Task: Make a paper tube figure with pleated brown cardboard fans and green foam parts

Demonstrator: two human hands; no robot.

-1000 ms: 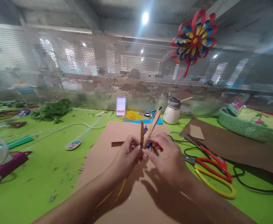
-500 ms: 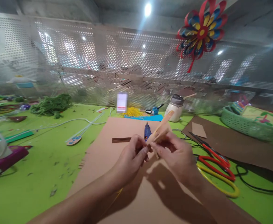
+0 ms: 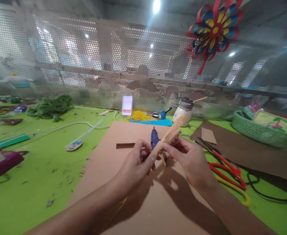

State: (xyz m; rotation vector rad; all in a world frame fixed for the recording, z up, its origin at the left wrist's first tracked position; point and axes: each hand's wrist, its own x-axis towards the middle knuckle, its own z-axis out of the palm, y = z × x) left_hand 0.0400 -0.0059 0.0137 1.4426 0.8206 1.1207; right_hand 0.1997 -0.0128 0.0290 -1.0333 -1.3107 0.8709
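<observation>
Between my two hands is a tan paper piece (image 3: 171, 138) made of thin folded strips, with a pale yellowish strand sticking up from it. My left hand (image 3: 140, 160) pinches its lower left end between thumb and fingers. On the other side, my right hand (image 3: 188, 160) grips the folded strips with thumb and fingertips. Just behind the left fingers lies a blue glue gun (image 3: 154, 137), nozzle pointing away. Dark brown strips (image 3: 125, 145) lie left of it on the tan cardboard sheet (image 3: 104, 173). The fingers hide part of the paper piece.
Scissors with red handles (image 3: 228, 169) and a yellow-handled pair lie to the right, near a green basket (image 3: 263, 130) and brown paper (image 3: 246, 153). Behind stand a white jar (image 3: 183, 112) and a small blue bottle (image 3: 162, 115). Green strands (image 3: 50, 109) and a purple box (image 3: 3, 166) are left.
The paper piece has turned slightly and its folded strips spread more. My right hand has shifted a little right, its fingers opening slightly around the strips. The camera view has moved slightly.
</observation>
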